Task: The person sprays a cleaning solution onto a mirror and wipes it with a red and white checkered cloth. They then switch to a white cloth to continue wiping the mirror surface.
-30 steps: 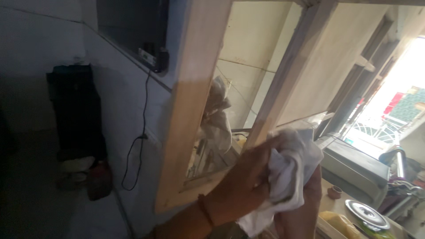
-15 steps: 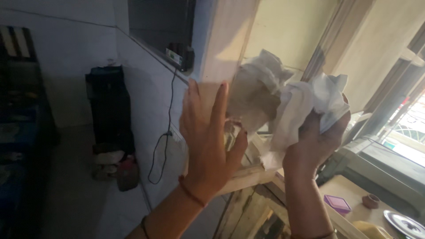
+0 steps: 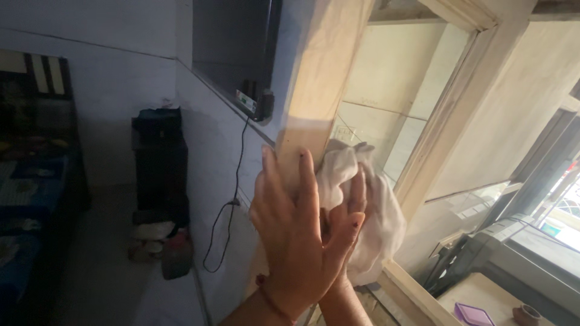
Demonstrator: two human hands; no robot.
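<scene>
The left hand (image 3: 296, 235) is raised nearest the camera, fingers straight and close together, its palm laid flat against the pale wooden frame (image 3: 314, 115) of a mirror (image 3: 393, 115). It grips nothing; it only presses on the wood. A thin cord bracelet (image 3: 272, 299) circles its wrist.

Just behind it, the right hand (image 3: 347, 220) is mostly hidden by the left; its fingers show beside the left palm, spread over a crumpled white cloth (image 3: 368, 205) and pressing it against the mirror glass near the frame's left upright. How much of the cloth the fingers enclose cannot be told. The cloth bunches above the fingertips and hangs down to the right of both hands, touching the glass.

The frame leans at a tilt, its lower rail (image 3: 417, 296) running down toward the right. Beyond that rail lie a small purple lid (image 3: 474, 314) on a light surface and a grey machine (image 3: 519, 253) beside it.

To the left, a black cable (image 3: 232, 199) hangs down a pale blue wall (image 3: 121, 90) from a dark flat screen (image 3: 235, 42) mounted above. Farther back against the wall stands a black cabinet (image 3: 160, 163) with light bundles (image 3: 154, 232) on the floor at its foot, and a bed with patterned bedding (image 3: 27, 181) sits at the far left.
</scene>
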